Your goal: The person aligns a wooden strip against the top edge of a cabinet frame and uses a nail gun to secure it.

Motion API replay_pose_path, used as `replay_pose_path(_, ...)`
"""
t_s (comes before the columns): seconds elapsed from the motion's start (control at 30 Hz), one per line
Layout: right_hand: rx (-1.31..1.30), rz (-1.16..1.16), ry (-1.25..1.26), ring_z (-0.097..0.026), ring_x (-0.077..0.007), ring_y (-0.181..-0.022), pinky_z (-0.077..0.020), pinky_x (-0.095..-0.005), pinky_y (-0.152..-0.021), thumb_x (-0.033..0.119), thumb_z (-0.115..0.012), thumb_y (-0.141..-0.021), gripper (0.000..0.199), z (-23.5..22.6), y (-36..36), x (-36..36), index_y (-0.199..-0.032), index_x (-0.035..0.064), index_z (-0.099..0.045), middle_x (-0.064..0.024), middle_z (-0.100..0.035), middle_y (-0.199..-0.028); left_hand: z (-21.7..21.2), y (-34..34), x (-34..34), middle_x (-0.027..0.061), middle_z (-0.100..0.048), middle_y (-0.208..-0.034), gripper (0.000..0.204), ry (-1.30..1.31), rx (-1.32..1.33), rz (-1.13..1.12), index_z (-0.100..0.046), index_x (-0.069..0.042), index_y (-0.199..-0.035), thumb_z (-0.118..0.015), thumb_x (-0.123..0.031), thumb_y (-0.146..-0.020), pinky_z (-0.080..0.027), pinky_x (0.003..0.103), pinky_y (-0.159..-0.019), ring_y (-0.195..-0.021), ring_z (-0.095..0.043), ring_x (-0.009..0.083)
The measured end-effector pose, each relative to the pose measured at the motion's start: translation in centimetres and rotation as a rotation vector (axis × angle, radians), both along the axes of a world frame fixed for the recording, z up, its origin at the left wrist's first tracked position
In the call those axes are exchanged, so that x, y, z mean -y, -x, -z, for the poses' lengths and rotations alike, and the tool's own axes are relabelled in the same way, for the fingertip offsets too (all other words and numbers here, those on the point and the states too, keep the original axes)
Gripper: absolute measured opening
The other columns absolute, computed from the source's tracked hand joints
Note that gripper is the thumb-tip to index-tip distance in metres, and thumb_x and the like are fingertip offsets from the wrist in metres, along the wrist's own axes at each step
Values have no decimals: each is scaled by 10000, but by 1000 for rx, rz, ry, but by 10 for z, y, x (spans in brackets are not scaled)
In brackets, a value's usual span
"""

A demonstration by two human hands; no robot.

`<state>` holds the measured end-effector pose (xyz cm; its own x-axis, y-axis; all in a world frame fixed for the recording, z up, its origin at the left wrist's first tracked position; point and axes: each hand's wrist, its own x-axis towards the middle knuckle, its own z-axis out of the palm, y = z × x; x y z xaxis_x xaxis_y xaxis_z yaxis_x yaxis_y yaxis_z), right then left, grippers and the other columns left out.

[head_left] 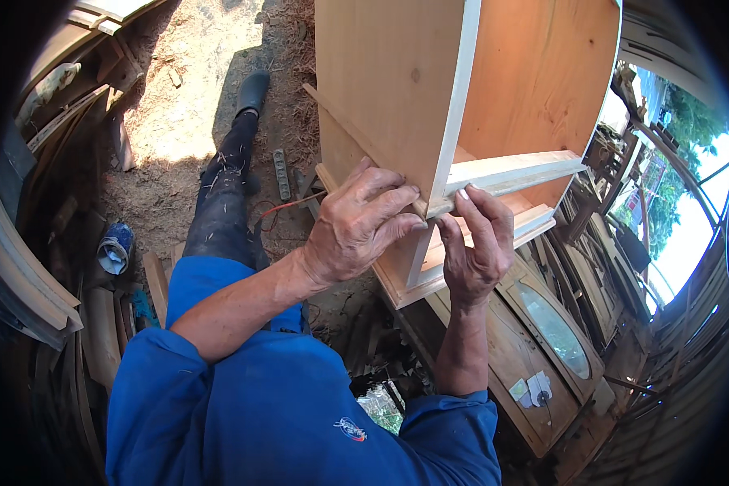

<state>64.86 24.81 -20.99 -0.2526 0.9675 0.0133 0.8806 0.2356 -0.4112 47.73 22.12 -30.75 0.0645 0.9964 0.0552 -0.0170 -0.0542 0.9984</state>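
A wooden cabinet (389, 73) with a pale side panel and an open orange-brown inside stands in front of me. One wooden strip (340, 117) runs slantwise along its side panel to the front corner. Another wooden strip (526, 176) crosses the open front and meets the first at that corner. My left hand (355, 225) is closed around the corner end of the side strip, its fingers bent over the top. Against the near end of the front strip, my right hand (479, 251) pinches with thumb and fingers. Parts of both strip ends are hidden by my fingers.
A power strip (281, 174) with an orange cord lies on the shavings-strewn floor by my leg. To the left are a blue-and-white can (116, 247) and curved timber pieces (32, 283). A wooden door with an oval glass pane (552, 328) lies at the right, near stacked boards.
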Motion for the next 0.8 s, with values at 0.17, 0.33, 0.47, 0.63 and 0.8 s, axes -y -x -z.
replay_pose_path(0.17,15,-14,-19,-677,-296,-1061,-590,-386,-870,64,-850,-788,347,1,-3,0,-1116,21,-746,-163,-666,-1138,-4,-3,2,153,-660,-1097,366,55,39,-39,-699,-42,-1124,-832,-131,-795,-543,443,-923,-1002,-670,331)
replay_pose_path(0.33,37,-17,-2,-681,-280,-1050,-608,-367,-855,73,-845,-803,329,-3,2,1,-1113,23,-745,-162,-654,-1162,-4,-2,-2,140,-644,-1045,385,3,37,-62,-698,-30,-1090,-854,-72,-740,-569,412,-810,-951,-652,320)
replay_pose_path(0.47,24,-25,-6,-690,-265,-1027,-619,-352,-839,84,-840,-818,317,-2,1,1,-1113,20,-744,-162,-644,-1168,0,-2,2,172,-674,-1140,376,70,72,-28,-707,-49,-1168,-823,-150,-825,-517,467,-1019,-1047,-685,341)
replay_pose_path(0.63,29,-32,1,-695,-257,-1012,-622,-346,-822,86,-836,-825,307,-2,1,-1,-1111,18,-746,-156,-640,-1154,1,0,1,163,-679,-1154,374,94,74,-2,-712,-49,-1159,-827,-167,-824,-489,484,-1071,-1065,-681,336)
replay_pose_path(0.8,33,-36,-3,-696,-256,-1008,-621,-342,-816,73,-833,-825,301,-3,-2,-3,-1108,18,-747,-155,-643,-1143,0,-2,-4,142,-647,-1025,384,-23,53,-69,-699,-13,-1075,-861,-71,-732,-562,406,-795,-924,-654,315)
